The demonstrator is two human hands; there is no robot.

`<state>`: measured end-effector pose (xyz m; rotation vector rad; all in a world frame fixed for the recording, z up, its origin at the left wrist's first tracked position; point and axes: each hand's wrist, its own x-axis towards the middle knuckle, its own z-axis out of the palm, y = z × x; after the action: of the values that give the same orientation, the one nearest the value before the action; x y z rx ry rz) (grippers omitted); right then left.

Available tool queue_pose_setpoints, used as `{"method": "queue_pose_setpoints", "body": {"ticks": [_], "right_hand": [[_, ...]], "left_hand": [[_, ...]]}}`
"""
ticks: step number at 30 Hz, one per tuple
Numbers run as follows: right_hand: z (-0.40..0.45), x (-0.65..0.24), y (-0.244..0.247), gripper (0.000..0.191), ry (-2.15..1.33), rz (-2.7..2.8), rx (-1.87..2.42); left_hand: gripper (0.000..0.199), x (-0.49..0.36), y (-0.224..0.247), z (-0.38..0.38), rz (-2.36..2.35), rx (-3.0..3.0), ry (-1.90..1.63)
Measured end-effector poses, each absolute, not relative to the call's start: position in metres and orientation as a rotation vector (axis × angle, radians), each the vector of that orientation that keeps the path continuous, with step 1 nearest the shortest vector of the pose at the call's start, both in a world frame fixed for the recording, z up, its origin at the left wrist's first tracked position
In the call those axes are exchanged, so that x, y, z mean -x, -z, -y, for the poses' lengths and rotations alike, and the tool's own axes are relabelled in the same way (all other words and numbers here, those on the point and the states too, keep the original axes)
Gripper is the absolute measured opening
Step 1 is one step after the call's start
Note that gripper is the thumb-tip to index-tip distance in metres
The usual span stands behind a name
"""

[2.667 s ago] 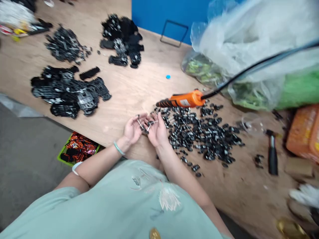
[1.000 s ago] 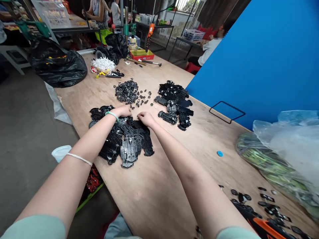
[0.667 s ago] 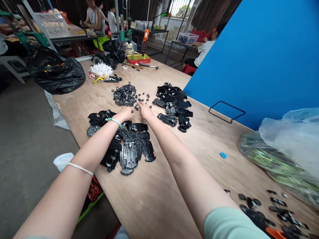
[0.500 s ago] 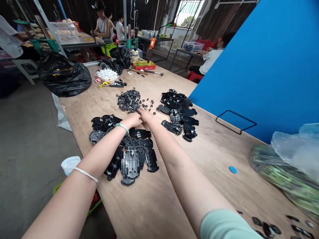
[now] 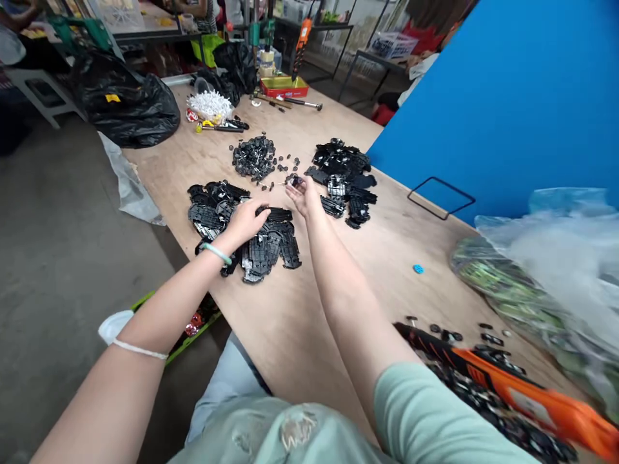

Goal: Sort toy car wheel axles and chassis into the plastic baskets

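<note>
My left hand (image 5: 247,221) is over the near-left pile of black plastic chassis pieces (image 5: 261,254), its fingers curled at a dark piece; whether it grips it is unclear. My right hand (image 5: 304,195) is turned partly palm up, with small black wheels between thumb and fingers. It is between a heap of small black wheels with metal axles (image 5: 254,156) and the right-hand pile of black chassis pieces (image 5: 341,161). A few loose wheels lie beside the heap.
A blue panel (image 5: 483,116) borders the table's right side. An orange electric screwdriver (image 5: 527,399) crosses the lower right, above more black parts. Bagged greens (image 5: 488,277), a blue disc (image 5: 418,269), white pieces (image 5: 210,106) and a black bag (image 5: 128,106) lie around. People sit beyond.
The view has tilted down, bringing my lap and the orange screwdriver into sight. My hands, earlier together by the wheel heap, have parted: left over the chassis pile, right turned up with wheels.
</note>
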<state>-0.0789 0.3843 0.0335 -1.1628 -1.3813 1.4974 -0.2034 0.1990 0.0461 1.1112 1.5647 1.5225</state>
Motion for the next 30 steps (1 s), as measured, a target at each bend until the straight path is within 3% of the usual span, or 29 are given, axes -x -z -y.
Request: {"method": "queue_pose_setpoints", "body": {"ticks": [3, 7, 11, 16, 21, 26, 30], "right_hand": [[-0.316, 0.049, -0.050, 0.014, -1.852, 0.847, 0.994], [-0.208, 0.001, -0.054, 0.008, -1.858, 0.804, 0.961], [-0.106, -0.093, -0.053, 0.024, -1.418, 1.277, 1.100], [-0.029, -0.271, -0.066, 0.034, -0.461, 2.011, 1.320], [-0.002, -0.368, -0.064, 0.035, 0.296, 2.068, 1.376], [0.003, -0.335, -0.056, 0.029, 0.206, 2.178, 1.147], [-0.003, -0.306, -0.066, 0.029, 0.120, 2.322, 1.042]], "left_hand": [[0.028, 0.161, -0.043, -0.158, -1.449, -0.917, -1.662], [0.052, 0.085, -0.040, -0.113, -1.318, -0.701, -1.790], [0.053, -0.015, -0.027, -0.053, -1.267, -0.917, -1.618], [0.049, -0.106, -0.005, 0.011, -1.029, -1.634, -1.308], [0.044, -0.087, 0.012, 0.044, -1.178, -2.178, -1.088], [0.054, -0.037, 0.022, 0.062, -1.697, -2.164, -0.920], [0.060, -0.034, 0.023, 0.061, -1.837, -2.099, -0.891]]}}
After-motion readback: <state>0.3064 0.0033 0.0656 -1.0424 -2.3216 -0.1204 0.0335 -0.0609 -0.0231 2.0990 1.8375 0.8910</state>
